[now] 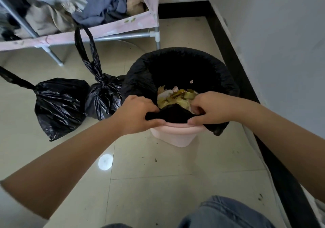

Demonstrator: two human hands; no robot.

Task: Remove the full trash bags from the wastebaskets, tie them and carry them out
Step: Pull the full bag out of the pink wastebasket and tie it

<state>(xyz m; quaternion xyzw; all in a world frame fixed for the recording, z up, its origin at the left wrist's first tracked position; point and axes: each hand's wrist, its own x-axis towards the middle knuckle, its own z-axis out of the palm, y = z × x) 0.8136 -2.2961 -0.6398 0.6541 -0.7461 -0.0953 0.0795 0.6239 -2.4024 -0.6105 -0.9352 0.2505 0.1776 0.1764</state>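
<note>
A pink wastebasket (173, 136) stands on the tiled floor, lined with a black trash bag (177, 60) folded over its rim. Yellowish scraps and paper (175, 96) lie inside. My left hand (139, 113) and my right hand (211, 109) both pinch the near edge of the bag, which is lifted off the rim so the pink plastic shows below. Two tied black trash bags sit on the floor to the left: a larger one (59, 104) and a smaller one (103, 95) against the basket.
A pink-framed rack (98, 30) heaped with clothes stands behind the bags on metal legs. A white wall with a black baseboard (233, 55) runs close along the right. My jeans-clad knee (225, 213) is at the bottom.
</note>
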